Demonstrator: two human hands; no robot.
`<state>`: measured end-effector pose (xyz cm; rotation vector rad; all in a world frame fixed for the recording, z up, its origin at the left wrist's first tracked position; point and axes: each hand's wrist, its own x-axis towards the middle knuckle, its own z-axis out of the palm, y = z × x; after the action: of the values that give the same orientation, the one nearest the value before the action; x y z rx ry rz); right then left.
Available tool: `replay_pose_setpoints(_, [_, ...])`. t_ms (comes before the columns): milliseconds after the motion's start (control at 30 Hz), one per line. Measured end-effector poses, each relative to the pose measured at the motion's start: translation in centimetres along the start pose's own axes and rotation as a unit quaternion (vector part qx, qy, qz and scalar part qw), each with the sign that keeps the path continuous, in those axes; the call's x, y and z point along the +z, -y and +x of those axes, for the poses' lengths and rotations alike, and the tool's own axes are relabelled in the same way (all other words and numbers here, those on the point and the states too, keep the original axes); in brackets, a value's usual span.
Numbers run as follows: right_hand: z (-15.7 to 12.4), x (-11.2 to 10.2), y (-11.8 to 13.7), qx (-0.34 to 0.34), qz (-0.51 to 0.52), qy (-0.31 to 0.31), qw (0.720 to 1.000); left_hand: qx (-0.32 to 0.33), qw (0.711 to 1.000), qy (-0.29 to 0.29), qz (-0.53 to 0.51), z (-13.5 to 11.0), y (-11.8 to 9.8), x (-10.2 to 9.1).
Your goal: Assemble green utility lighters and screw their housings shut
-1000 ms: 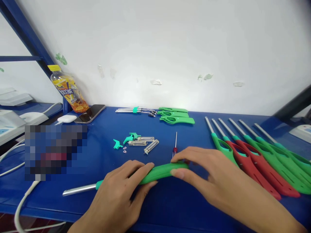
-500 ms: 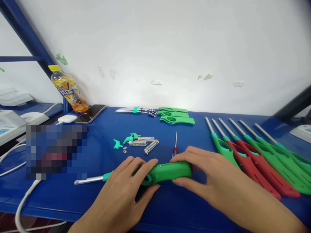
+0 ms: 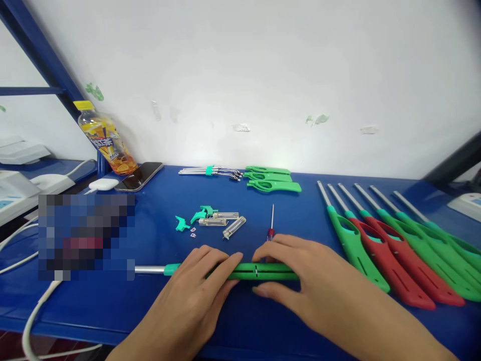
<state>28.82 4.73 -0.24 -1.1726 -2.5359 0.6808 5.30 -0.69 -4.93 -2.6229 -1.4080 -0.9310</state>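
A green gas lighter (image 3: 276, 271) with a metal barrel lies sideways between my hands, its narrow edge with a lengthwise seam facing up. My left hand (image 3: 203, 291) is closed around the lighter near its teal collar, hiding the trigger area. Fingers and thumb of my right hand (image 3: 296, 281) grip the handle end from both sides and cover its tip. Just behind my right hand lies a screwdriver (image 3: 271, 231) with a red handle, partly hidden. Further back are clear fuel tanks (image 3: 234, 227) and teal triggers (image 3: 183, 223).
Assembled lighters (image 3: 376, 245) in green and red lie in a row at right. Green handle shells (image 3: 273, 186) and metal barrels with wires (image 3: 199, 171) sit along the wall. At left are a phone (image 3: 141, 176), a drink bottle (image 3: 107, 140), white cables (image 3: 41, 306) and a blurred patch.
The lighter has been rolled, so its seamed edge now faces up instead of its broad side, and its barrel has levelled. My right hand has shifted left and further over the handle.
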Motion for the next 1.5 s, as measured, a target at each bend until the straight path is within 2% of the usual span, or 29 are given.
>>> replay_pose_setpoints(100, [0.4, 0.4, 0.5, -0.025, -0.001, 0.014, 1.0, 0.004, 1.0, 0.001, -0.006, -0.1, 0.0, 0.0])
replay_pose_setpoints(467, [0.8, 1.6, 1.0, -0.025, -0.031, 0.011, 0.999, 0.009, 0.999, 0.029, -0.022, 0.0, 0.0, -0.3])
replay_pose_setpoints(1100, [0.9, 0.8, 1.8, -0.02, -0.034, 0.045, 0.998, 0.019, 0.999, -0.026, -0.008, 0.0, -0.3, -0.6])
replay_pose_setpoints(1367, [-0.7, -0.4, 0.3, -0.011, 0.011, 0.011, 1.0, -0.001, 0.999, -0.046, 0.008, 0.2, -0.3, -0.5])
replay_pose_setpoints(1500, [-1.6, -0.7, -0.6, -0.014, -0.017, -0.007, 1.0, 0.012, 0.998, -0.051, 0.019, 0.2, -0.3, -0.4])
